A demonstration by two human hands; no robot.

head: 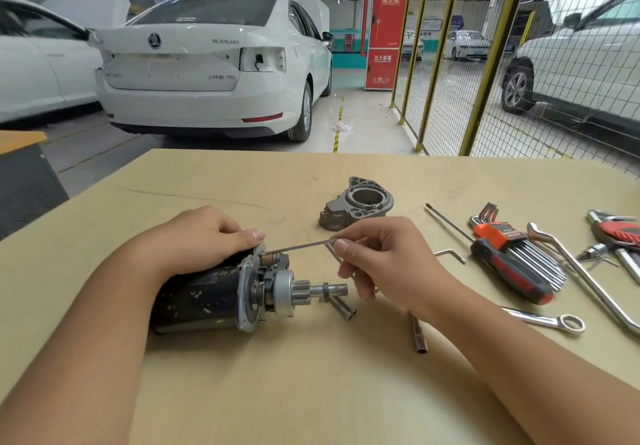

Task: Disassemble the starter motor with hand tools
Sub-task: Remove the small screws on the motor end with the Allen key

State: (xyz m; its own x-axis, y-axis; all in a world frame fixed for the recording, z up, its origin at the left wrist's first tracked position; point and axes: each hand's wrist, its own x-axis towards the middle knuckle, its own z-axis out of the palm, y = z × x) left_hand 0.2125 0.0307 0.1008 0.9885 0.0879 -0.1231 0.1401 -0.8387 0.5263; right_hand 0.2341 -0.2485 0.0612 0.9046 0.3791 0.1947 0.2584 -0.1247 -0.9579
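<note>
- The black cylindrical starter motor (201,297) lies on its side on the tan wooden bench (311,375), pinion shaft pointing right.
- Risk: the thin steel hex key (298,246) could slip out of the screw near the motor's flange — likely if it sits shallow or tilts — rounding the head.
- The left hand (201,236) curls over the motor body, gripping it.
- The right hand (377,257) pinches the key's bend between thumb and fingertips.
- The grey cast aluminium nose housing (356,207) sits apart, already off.

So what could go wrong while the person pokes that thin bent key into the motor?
The hex key is only pinched by the right hand, so it might slip off the fastener. The starter motor lies on its round side under the left hand, so it could roll. The loose tubes beside its shaft might get knocked away.
</note>
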